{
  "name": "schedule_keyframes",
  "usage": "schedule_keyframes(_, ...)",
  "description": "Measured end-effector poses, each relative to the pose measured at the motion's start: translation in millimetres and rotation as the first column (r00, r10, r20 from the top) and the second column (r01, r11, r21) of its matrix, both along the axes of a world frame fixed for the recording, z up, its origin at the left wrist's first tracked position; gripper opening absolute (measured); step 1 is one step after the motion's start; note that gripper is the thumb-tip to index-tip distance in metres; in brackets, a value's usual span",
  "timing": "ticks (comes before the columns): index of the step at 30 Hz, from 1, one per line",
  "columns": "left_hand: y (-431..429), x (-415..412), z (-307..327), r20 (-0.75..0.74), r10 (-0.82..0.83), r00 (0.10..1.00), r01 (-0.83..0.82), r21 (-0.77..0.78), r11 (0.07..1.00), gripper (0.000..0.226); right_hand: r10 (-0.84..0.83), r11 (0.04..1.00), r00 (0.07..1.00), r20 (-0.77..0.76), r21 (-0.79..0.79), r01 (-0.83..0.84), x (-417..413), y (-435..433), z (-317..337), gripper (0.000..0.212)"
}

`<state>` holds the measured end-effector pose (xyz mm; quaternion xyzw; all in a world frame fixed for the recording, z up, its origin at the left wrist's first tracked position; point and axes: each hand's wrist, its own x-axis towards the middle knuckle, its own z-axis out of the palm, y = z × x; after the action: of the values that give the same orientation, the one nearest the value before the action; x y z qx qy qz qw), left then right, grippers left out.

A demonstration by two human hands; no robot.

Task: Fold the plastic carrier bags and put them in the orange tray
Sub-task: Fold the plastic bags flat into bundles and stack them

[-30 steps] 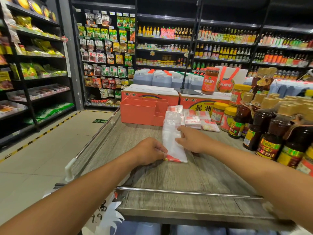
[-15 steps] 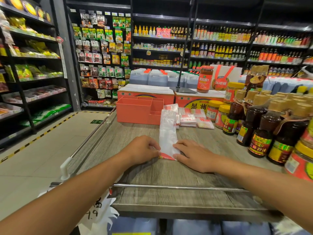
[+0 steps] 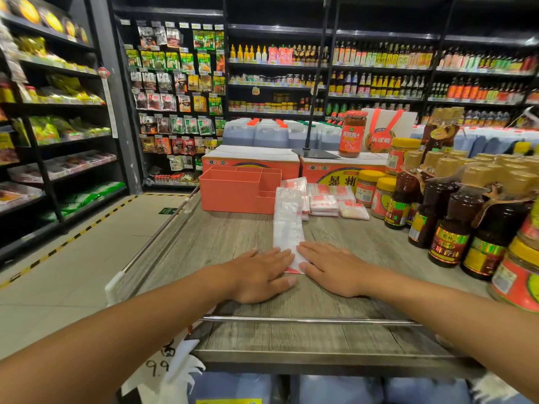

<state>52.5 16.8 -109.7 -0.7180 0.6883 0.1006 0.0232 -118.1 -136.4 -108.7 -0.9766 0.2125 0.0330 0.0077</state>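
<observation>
Left hand [image 3: 259,272] and right hand [image 3: 332,266] are pressing, fingers [image 3: 280,255] flat and straight, on the near end of a strip-folded carrier bag [image 3: 287,225] on the desk [image 3: 221,243]. Orange tray [image 3: 233,196] is showing no bags inside; stacked bags [image 3: 323,201] are waiting beside it.

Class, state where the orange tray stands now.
Head view: the orange tray stands far left on the table, before the cartons, left of the plastic bag.

The long carrier bag [image 3: 287,225] lies on the table [image 3: 221,237], running away from the person. The left hand [image 3: 262,275] presses flat on its near left edge and the right hand [image 3: 332,268] on its near right edge. Just left of its far end stands the divided tray [image 3: 233,196]. Just right of that end lies a pile of folded bags [image 3: 323,201], with jars [image 3: 376,191] and sauce bottles [image 3: 449,225] farther right. Cartons [image 3: 253,158] stand behind it.
</observation>
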Motion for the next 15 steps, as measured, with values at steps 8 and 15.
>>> schedule_keyframes(8, 0.6, -1.2, 2.1, 0.028, 0.007, 1.0, -0.009, 0.052, 0.999, 0.078, -0.002, 0.999, 0.995, -0.098, 0.044, 0.006, -2.1, -4.0, 3.2, 0.069)
schedule_keyframes(15, -0.3, 0.8, 2.5, -0.022, 0.047, 0.999, -0.046, 0.037, 0.998, 0.074, 0.04, 0.993, 0.997, -0.063, 0.115, -0.032, -5.7, -8.2, 8.7, 0.084)
